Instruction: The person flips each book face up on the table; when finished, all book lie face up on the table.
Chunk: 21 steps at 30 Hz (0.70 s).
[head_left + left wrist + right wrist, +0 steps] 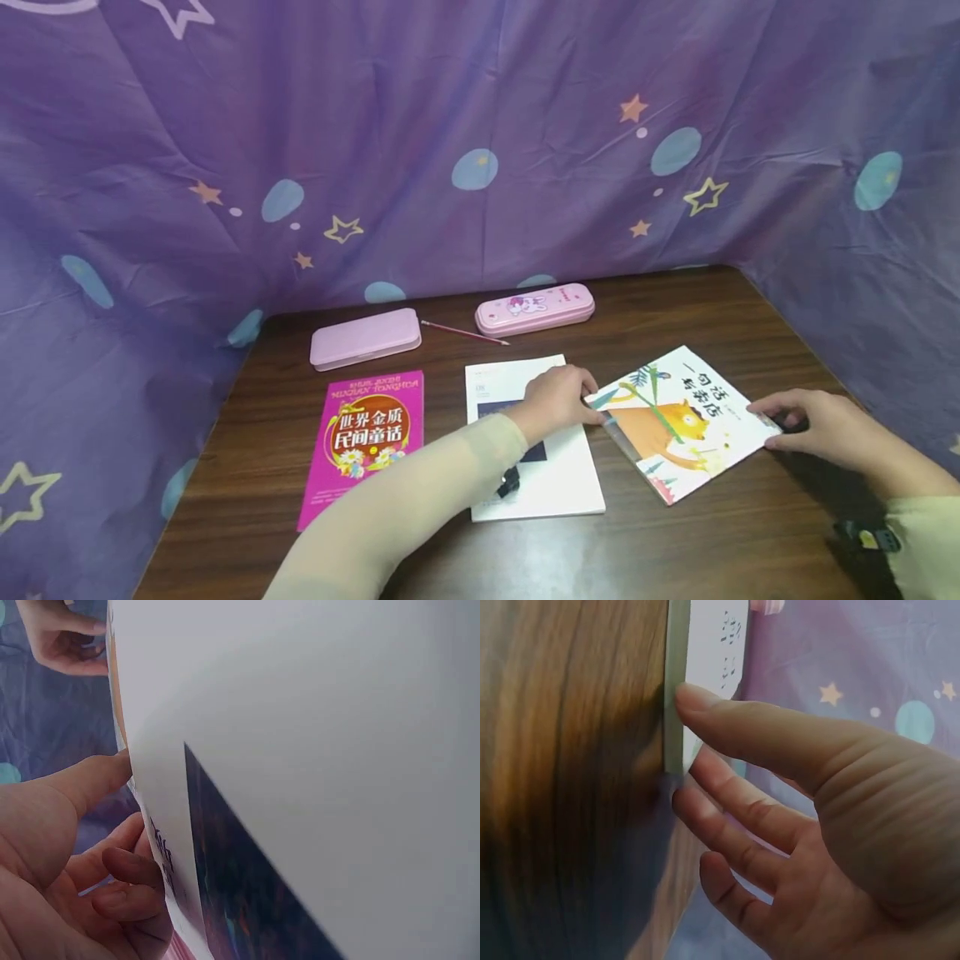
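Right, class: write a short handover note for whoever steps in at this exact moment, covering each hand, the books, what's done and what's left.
Left hand: rests over the white book, fingertips at the picture book's left corner.
Right hand: fingertips against the picture book's right edge; fingers fairly straight, not gripping.
Picture book lies flat and skewed on the table, its left corner by the white book.
Pink book lies further left, untouched.
Done: both hands on the picture book.
Left: probably squaring or lifting it; unclear.

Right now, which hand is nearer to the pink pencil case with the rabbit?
Left. The left hand lies just in front of the rabbit pencil case, on the white book; the right hand is far off, at the picture book.
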Tool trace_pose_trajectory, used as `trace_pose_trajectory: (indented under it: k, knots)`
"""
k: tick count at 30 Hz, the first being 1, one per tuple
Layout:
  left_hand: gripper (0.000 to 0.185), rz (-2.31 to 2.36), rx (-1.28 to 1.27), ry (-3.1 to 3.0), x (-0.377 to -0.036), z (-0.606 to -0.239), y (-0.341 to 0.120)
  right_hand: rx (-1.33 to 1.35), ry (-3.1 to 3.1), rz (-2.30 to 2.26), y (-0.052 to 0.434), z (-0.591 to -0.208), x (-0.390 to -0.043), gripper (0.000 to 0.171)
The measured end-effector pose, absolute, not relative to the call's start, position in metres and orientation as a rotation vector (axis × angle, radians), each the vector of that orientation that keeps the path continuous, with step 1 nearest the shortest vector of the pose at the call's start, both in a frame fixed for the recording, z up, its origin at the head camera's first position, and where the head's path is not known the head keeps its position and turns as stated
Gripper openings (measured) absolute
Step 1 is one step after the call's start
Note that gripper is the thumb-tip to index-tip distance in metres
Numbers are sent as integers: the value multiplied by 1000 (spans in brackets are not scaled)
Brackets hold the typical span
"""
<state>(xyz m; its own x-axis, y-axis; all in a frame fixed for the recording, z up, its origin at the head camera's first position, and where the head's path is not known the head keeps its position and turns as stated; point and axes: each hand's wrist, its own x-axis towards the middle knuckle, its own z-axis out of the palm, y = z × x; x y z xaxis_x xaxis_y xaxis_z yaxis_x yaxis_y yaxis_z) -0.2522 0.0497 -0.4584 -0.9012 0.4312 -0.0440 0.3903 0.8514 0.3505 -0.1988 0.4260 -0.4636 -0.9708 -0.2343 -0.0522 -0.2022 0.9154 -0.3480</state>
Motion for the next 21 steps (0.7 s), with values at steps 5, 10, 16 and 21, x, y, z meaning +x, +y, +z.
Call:
trace_pose_trajectory:
  k: [5,10,16,21]
  knots:
    - [28,574,654,2867,-246,-456,45,-411,2984,-565,433,-467,-210,51]
    - [17,629,690,2805,-238,-453,41,-421,2994,-561,436,-470,-221,47]
    - [15,647,753,2771,-227,-457,42,-476,3061,-532,440,-472,-235,39]
    - [21,650,785,2764,-215,-459,45,-520,3076,-500,439,-472,-245,36]
